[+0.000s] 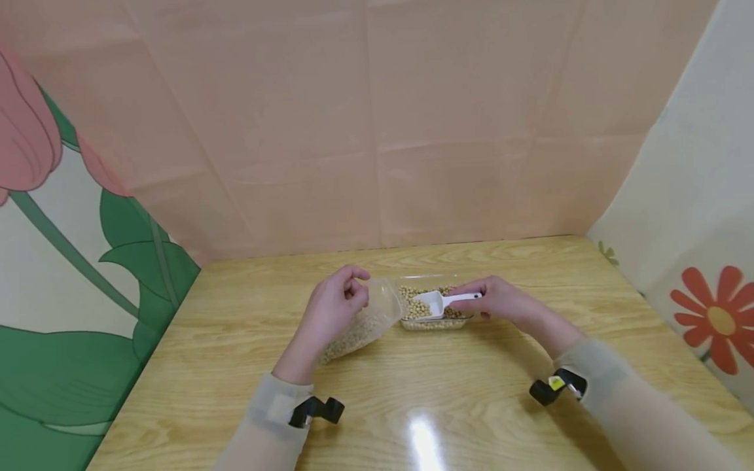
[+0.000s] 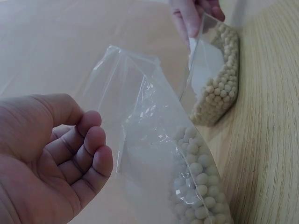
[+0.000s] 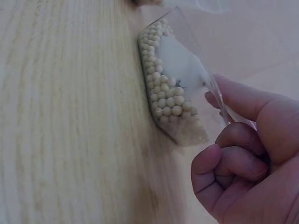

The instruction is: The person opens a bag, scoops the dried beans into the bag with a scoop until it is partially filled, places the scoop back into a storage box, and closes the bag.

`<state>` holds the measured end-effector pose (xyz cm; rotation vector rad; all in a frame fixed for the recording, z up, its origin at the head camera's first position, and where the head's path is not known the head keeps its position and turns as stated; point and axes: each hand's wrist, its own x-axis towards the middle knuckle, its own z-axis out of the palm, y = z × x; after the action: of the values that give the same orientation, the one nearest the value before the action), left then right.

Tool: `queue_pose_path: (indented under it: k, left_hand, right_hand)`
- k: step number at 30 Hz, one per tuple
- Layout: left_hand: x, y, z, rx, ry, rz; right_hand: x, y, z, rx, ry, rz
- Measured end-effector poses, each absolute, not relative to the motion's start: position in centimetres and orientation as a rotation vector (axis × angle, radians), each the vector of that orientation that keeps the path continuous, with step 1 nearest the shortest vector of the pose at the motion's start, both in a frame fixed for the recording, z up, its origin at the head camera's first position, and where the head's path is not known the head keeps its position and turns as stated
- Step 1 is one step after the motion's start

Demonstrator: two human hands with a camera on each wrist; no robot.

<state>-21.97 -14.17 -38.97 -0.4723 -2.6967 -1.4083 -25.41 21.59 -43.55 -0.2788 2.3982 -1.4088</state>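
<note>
My left hand [image 1: 338,301] pinches the rim of a clear plastic bag [image 1: 381,302], thumb against curled fingers. The bag leans with its mouth toward the right, and pale round soybeans [image 2: 201,182] lie in its lower part. Beside it stands a clear rectangular container [image 1: 437,324], holding more soybeans [image 3: 168,98]. My right hand [image 1: 491,297] grips the handle of a white scoop [image 1: 432,303]. The scoop's bowl is inside the container, with some beans in it. In the right wrist view, the container's wall partly blurs the scoop.
Everything rests on a wood-grain table [image 1: 424,386]. A pink cloth backdrop [image 1: 377,131] rises behind its far edge. Flower-printed panels stand at the left [image 1: 59,366] and right [image 1: 677,216]. Each forearm carries a black wrist camera.
</note>
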Motion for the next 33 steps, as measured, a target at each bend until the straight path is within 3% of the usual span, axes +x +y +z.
queue_pose_path:
  k: [33]
  left_hand:
    - [-22.0, -14.0, -39.0, -0.476, -2.699, -1.408]
  right_hand:
    - [-25.2, 22.3, -46.1, -0.135, 2.194, -1.706]
